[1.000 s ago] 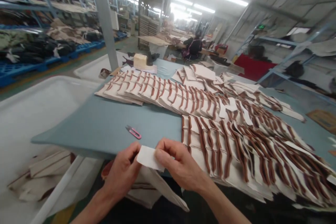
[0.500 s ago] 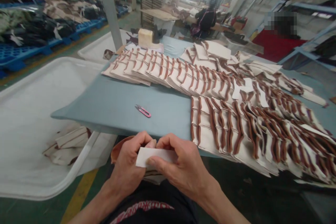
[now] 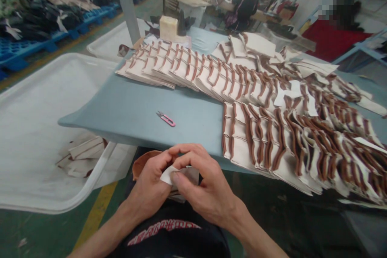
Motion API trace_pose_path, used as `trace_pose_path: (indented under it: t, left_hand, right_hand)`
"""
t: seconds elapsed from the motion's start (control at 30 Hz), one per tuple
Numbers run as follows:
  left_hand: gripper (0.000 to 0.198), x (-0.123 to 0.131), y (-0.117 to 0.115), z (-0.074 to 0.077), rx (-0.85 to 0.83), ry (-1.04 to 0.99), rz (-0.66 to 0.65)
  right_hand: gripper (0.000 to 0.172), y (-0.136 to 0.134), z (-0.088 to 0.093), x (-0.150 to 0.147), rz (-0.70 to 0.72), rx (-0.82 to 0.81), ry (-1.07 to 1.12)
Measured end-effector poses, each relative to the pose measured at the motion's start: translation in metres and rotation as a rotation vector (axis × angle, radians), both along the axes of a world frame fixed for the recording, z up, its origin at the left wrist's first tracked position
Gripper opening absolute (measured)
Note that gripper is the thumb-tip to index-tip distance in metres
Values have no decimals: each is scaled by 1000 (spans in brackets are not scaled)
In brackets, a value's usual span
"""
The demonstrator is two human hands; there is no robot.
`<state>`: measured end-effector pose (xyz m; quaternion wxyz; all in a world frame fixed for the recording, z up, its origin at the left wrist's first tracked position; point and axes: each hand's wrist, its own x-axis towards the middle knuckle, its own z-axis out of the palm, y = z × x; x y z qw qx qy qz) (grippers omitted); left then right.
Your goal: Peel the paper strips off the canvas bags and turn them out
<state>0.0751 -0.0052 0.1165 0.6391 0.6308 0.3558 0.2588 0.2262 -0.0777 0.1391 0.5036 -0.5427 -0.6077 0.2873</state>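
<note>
My left hand (image 3: 150, 183) and my right hand (image 3: 208, 183) are close together in front of my body, below the table's near edge. Between them is a small white piece (image 3: 168, 175), pinched by the fingers of both hands. It looks bent, and my fingers cover part of it. Beneath my hands, cream cloth (image 3: 176, 194) shows a little. Pink-handled thread snips (image 3: 166, 119) lie on the blue-grey tabletop (image 3: 133, 109) beyond my hands. Cream pieces with brown edging (image 3: 250, 141) lie in overlapping rows to the right.
A white tub (image 3: 54, 88) with cream cloth pieces (image 3: 84, 153) stands at the left. A grey post (image 3: 126, 8) rises behind it. A yellowish block (image 3: 168, 28) sits at the table's far end. Another person (image 3: 245, 4) is in the background.
The white piece, flat before, is now bent and more covered by my fingers. My right fingers have closed in toward my left hand. The view has tilted slightly downward.
</note>
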Motion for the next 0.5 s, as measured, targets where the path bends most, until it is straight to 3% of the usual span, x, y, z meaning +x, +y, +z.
trace_pose_path:
  t: [0.07, 0.13, 0.27, 0.37, 0.5]
  left_hand:
    - [15, -2, 1, 2, 56, 30, 3]
    - [26, -5, 4, 6, 79, 67, -9]
    - [37, -11, 13, 12, 40, 43, -87]
    - [38, -14, 19, 12, 99, 23, -122]
    - [35, -16, 22, 11, 202, 29, -131]
  right_hand:
    - [12, -5, 3, 3, -57, -12, 51]
    - [12, -14, 8, 10, -144, -80, 193]
    - [42, -35, 15, 24, -268, -238, 473]
    - [53, -45, 17, 23, -223, -379, 459]
    - [48, -48, 19, 12, -202, -465, 343]
